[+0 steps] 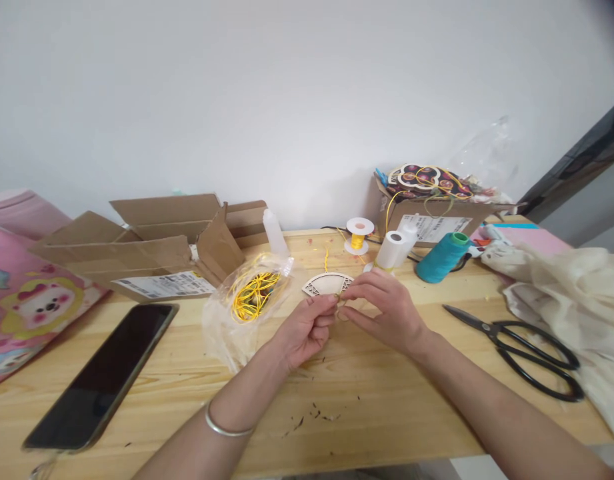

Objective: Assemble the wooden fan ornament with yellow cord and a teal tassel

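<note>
My left hand (pixel 309 330) is closed, thumb and forefinger pinched at the lower edge of a fan-shaped wooden piece (pixel 328 283) with cut-out lattice corners. A short yellow cord (pixel 327 260) stands out above the fan's top edge. Close against the left fingertips, my right hand (pixel 387 310) has its fingers bent around a thin olive-yellow cord (pixel 339 299). The fingers partly hide the cord and the fan's lower part. Just beyond the right hand are a white spool (pixel 389 252) and a reel of yellow cord (pixel 359 237).
A plastic bag of yellow cord (pixel 254 297) lies left of my hands. Black scissors (pixel 517 347) and a teal thread cone (pixel 443 257) are at right. Cardboard boxes (pixel 131 257) stand along the wall, behind a phone (pixel 104 373). Cream cloth (pixel 571 293) covers the right edge.
</note>
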The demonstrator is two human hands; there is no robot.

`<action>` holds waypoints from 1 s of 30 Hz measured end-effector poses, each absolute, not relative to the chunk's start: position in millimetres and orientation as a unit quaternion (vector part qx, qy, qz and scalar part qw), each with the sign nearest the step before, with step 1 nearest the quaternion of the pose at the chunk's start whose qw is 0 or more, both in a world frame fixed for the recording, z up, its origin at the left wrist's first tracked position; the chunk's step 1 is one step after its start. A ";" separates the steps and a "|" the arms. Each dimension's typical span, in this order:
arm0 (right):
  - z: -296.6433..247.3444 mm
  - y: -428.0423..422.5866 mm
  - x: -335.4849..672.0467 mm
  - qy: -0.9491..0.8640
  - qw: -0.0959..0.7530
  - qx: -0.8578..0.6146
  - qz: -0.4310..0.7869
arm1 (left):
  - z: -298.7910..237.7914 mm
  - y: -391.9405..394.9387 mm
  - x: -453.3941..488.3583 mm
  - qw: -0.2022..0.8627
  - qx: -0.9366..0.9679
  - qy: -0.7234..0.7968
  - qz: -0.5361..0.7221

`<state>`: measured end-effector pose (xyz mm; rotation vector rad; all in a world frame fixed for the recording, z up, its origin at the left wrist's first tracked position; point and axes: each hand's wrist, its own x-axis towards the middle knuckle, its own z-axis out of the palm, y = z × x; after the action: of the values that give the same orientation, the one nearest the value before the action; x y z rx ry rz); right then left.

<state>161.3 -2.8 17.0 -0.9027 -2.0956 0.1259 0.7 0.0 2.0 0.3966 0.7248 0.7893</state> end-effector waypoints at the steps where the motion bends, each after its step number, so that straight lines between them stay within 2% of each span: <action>1: 15.6 -2.6 160.6 -0.836 0.414 -0.359 0.038 | 1.7 -0.4 1.1 0.839 0.190 0.346 0.375; 5: 12.7 -1.8 159.4 -0.831 0.423 -0.359 0.038 | 1.1 -1.6 1.8 0.834 0.206 0.354 0.369; 12: 16.5 -2.2 158.6 -0.783 0.454 -0.376 0.198 | 2.2 -1.9 1.6 0.832 0.235 0.350 0.360; 17: 20.0 -3.1 156.6 -0.755 0.452 -0.396 0.262 | 3.4 -2.7 2.4 0.839 0.236 0.336 0.357; 22: 22.7 -5.1 156.4 -0.744 0.458 -0.404 0.271 | 4.2 -3.1 1.7 0.846 0.215 0.330 0.359; 26: 22.0 -6.0 157.7 -0.711 0.493 -0.420 0.273 | 5.1 -2.3 0.3 0.863 0.167 0.308 0.365; 30: 19.3 -5.7 157.1 -0.719 0.508 -0.411 0.236 | 3.8 -1.3 -2.4 0.891 0.096 0.264 0.356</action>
<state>157.1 -5.7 19.3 -0.9915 -1.7340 0.5678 -2.4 -1.3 3.8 0.1985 0.5480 0.7390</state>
